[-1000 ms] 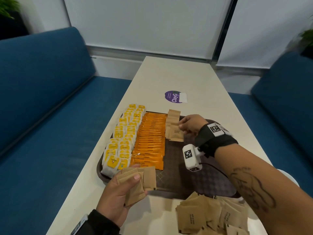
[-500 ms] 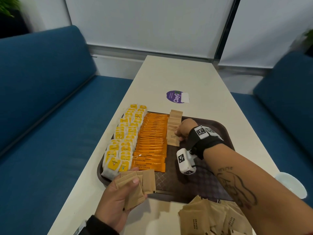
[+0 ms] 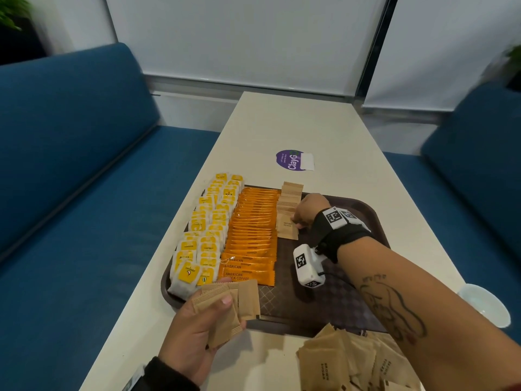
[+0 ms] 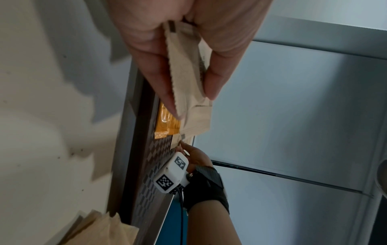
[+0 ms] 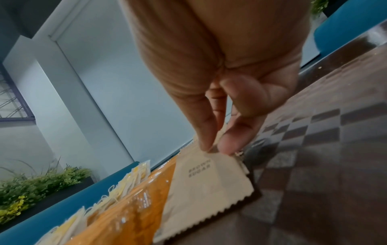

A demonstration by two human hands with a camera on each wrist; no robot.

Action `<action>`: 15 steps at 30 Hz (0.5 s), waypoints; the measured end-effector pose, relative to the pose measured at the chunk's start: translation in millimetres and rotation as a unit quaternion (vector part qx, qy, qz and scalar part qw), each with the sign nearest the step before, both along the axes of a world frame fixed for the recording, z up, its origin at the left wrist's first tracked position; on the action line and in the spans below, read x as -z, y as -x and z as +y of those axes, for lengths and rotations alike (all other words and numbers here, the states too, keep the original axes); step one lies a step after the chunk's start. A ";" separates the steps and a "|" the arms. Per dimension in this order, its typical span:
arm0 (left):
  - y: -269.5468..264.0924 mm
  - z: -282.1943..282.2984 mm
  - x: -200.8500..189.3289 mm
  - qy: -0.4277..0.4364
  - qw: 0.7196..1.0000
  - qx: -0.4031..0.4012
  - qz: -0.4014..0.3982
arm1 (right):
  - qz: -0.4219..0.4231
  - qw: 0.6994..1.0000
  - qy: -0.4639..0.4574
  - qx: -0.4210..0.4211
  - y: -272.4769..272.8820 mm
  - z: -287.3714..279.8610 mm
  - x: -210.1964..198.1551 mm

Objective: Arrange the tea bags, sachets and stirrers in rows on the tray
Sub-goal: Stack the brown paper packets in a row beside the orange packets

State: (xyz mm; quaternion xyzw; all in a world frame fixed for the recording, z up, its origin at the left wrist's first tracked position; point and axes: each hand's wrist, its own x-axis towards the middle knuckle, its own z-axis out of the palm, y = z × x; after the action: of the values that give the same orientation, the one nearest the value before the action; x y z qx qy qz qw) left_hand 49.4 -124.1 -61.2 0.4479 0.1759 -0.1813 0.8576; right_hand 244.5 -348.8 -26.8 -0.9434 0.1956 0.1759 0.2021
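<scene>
A dark brown tray [image 3: 363, 210] holds a row of yellow tea bags [image 3: 205, 232], a row of orange coffee sachets [image 3: 253, 235] and a short row of brown sugar sachets [image 3: 289, 210]. My right hand [image 3: 306, 213] pinches the nearest brown sugar sachet [image 5: 209, 179] of that row between thumb and fingers, low on the tray. At the tray's near left corner my left hand [image 3: 197, 331] grips a small fan of brown sugar sachets [image 3: 228, 309], seen edge-on in the left wrist view [image 4: 188, 79].
A loose heap of brown sugar sachets [image 3: 355, 362] lies on the white table [image 3: 310, 125] in front of the tray. A white bowl [image 3: 485, 303] sits at the right edge, a purple sticker [image 3: 293, 160] beyond the tray. Blue benches flank both sides.
My right hand has brought its brown sugar sachet down and left onto the near end of the sugar row. The left hand has stayed put with its sachets.
</scene>
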 end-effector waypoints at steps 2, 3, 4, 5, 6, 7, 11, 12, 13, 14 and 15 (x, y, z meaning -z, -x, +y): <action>-0.2 -2.0 -1.9 0.007 1.000 0.007 -0.008 | -0.035 0.998 -0.049 0.024 3.7 -6.3 -0.5; 0.2 -3.4 -3.8 0.009 1.000 0.012 -0.014 | -0.060 0.994 -0.087 0.038 8.6 -9.8 -3.5; 0.4 -4.9 -5.7 0.009 1.000 0.016 -0.021 | -0.087 0.987 -0.126 0.049 16.4 -12.3 -9.0; 0.8 -6.6 -7.8 0.010 0.999 0.020 -0.029 | -0.109 0.978 -0.170 0.059 26.8 -14.3 -16.1; 1.5 -8.3 -9.7 0.012 0.999 0.023 -0.036 | -0.121 0.967 -0.217 0.063 40.3 -14.6 -24.6; 2.0 -10.0 -11.5 0.015 0.999 0.027 -0.042 | -0.122 0.956 -0.260 0.054 53.8 -13.7 -32.3; 6.0 -18.4 -19.4 0.030 0.996 0.046 -0.067 | -0.041 0.929 -0.356 -0.092 111.8 -3.1 -58.3; 7.3 -20.9 -21.2 0.033 0.995 0.050 -0.075 | -0.014 0.928 -0.349 -0.132 124.9 0.9 -62.4; 8.1 -22.8 -22.3 0.038 0.994 0.053 -0.083 | 0.014 0.925 -0.343 -0.164 135.2 5.1 -64.0; 9.8 -24.9 -23.5 0.042 0.994 0.055 -0.088 | 0.034 0.921 -0.341 -0.184 145.2 8.4 -65.0; 11.7 -26.6 -24.7 0.045 0.993 0.058 -0.093 | 0.046 0.917 -0.346 -0.192 153.8 11.0 -64.7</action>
State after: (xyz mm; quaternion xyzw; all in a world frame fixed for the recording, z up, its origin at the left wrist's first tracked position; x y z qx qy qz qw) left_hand 37.8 -150.7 -36.5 0.4333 0.0611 -0.1957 0.8776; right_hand 90.7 -337.8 38.0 -0.8250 -0.0534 0.3115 0.4685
